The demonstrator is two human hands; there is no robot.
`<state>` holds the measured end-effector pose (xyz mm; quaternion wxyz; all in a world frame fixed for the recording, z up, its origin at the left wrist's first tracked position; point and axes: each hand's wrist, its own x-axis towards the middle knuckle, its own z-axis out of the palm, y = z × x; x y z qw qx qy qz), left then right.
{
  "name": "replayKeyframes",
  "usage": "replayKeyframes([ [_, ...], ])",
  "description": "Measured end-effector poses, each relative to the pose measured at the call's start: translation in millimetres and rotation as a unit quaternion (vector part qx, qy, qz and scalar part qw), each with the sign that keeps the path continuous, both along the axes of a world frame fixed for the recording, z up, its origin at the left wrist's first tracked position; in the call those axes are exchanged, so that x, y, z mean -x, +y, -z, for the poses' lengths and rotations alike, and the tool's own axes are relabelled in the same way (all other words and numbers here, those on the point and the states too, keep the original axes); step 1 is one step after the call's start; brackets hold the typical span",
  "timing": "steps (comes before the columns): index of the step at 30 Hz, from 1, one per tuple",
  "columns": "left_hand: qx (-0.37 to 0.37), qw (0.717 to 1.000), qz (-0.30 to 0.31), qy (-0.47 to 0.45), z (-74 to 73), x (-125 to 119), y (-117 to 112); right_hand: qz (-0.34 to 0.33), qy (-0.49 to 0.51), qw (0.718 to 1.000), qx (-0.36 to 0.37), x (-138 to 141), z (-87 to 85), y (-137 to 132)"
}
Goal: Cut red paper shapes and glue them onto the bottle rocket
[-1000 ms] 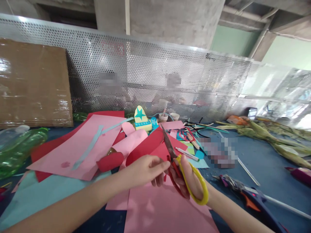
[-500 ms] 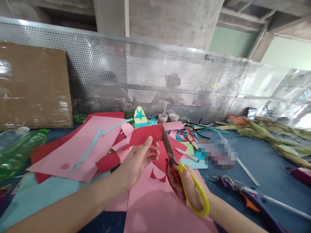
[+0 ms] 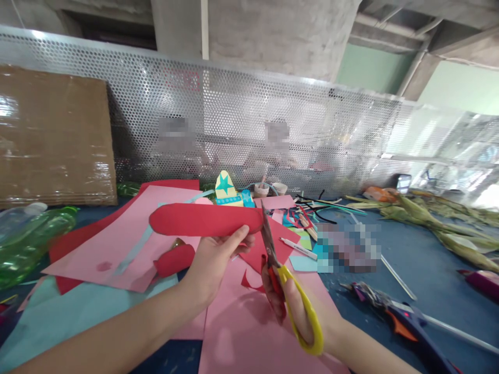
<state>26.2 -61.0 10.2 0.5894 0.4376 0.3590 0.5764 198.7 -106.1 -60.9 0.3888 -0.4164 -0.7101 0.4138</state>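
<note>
My left hand (image 3: pixel 220 262) pinches a long red paper strip (image 3: pixel 195 219) with rounded ends, thumb on top near its right part. In my right hand (image 3: pixel 294 306) is a pair of scissors (image 3: pixel 273 254) with yellow and red handles, its blades pointing up at the strip's right end. Whether the blades are fully closed I cannot tell. Below lie a large pink sheet (image 3: pixel 249 332), a small red offcut (image 3: pixel 251 280) and a red sheet (image 3: pixel 283 239). A curled red paper piece (image 3: pixel 175 261) rests left of my left hand.
Pink paper (image 3: pixel 117 249) and light blue paper (image 3: pixel 89 311) cover the left side, beside green plastic bottles (image 3: pixel 42 244). A glue gun (image 3: pixel 409 322), a marker (image 3: pixel 298 248) and corn husks (image 3: pixel 436 223) lie to the right. A perforated metal screen (image 3: pixel 241 114) stands behind.
The red strip has turned flatter toward me, its full length now showing out to the left. The scissors and my right hand have shifted slightly left and down.
</note>
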Motion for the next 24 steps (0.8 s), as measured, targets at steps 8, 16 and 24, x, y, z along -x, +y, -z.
replayKeyframes([
  [8, 0.010, 1.000, 0.009, -0.009, 0.3, -2, -5, -0.004, 0.017, 0.998, -0.054, -1, 1.0, 5],
  [16, 0.005, 1.000, 0.011, -0.014, 0.3, -4, -6, 0.003, 0.055, 0.998, -0.023, 0, 12.6, 7],
  [24, 0.000, 1.000, 0.005, -0.009, 2.7, -3, -4, 0.032, 0.053, 0.998, -0.034, 2, 17.0, 11],
])
